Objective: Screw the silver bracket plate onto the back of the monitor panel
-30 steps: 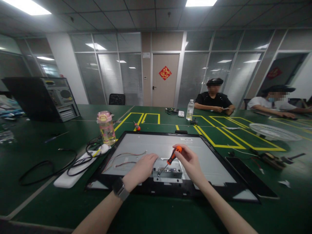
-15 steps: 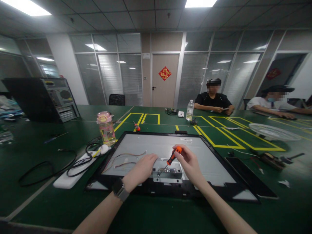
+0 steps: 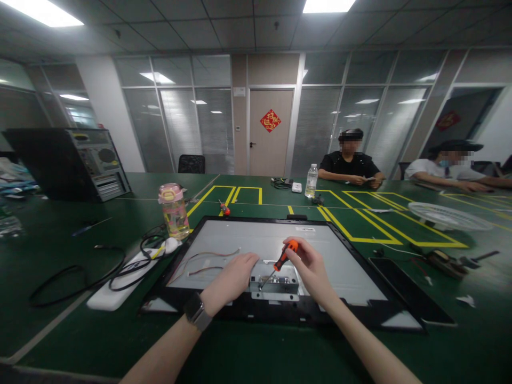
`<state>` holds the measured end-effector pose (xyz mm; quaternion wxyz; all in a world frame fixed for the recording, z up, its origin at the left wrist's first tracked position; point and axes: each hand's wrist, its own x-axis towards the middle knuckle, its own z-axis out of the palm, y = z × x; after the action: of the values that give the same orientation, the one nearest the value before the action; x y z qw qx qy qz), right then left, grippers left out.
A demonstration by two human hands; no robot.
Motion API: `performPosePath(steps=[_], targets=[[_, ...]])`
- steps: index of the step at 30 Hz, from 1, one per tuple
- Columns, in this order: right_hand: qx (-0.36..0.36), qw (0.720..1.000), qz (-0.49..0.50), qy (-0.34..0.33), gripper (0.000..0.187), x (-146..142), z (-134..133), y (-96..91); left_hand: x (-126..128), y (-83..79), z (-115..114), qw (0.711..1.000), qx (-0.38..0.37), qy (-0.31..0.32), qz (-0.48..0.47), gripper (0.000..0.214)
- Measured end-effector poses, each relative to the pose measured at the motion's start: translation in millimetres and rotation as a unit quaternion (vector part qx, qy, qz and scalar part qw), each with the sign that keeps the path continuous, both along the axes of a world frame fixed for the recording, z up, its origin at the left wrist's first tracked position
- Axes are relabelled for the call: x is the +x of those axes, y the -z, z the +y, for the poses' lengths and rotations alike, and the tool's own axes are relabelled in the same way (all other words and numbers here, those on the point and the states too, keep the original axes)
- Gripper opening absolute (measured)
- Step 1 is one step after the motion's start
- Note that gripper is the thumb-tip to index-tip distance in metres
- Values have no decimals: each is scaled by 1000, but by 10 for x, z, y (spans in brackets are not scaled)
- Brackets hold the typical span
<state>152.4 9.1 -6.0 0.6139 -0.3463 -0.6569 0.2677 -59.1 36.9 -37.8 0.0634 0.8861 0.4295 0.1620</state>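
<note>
A monitor [image 3: 352, 277] lies face down on the green table, its grey back panel framed in black. A small metal board cover [image 3: 280, 285] sits near its front edge. My right hand [image 3: 310, 266] pinches an orange-handled screwdriver [image 3: 280, 261], whose tip rests on the cover's left part. My left hand [image 3: 232, 277], with a watch on the wrist, lies fingers down on the panel just left of the cover. Thin coloured wires [image 3: 208, 258] run across the panel to the left.
A pink bottle [image 3: 174, 210], black cables [image 3: 100, 266] and a white strip lie at the left, a computer case [image 3: 76, 160] farther back. A second screwdriver [image 3: 224, 208] lies behind the monitor. At the right are a fan grille [image 3: 448, 216] and tools. Two people sit across the table.
</note>
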Motion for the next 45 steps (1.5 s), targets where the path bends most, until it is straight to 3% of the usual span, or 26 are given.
performPosePath(steps=[34, 42, 45], targets=[[-1, 1000, -7, 4, 18, 9, 1, 0, 7, -22, -24, 1000, -3, -6, 2, 47], [-2, 1000, -4, -7, 33, 4, -10, -7, 0, 5, 5, 1000, 6, -1, 8, 50], [5, 1000, -10, -18, 27, 12, -16, -7, 2, -6, 3, 1000, 1, -2, 9, 50]])
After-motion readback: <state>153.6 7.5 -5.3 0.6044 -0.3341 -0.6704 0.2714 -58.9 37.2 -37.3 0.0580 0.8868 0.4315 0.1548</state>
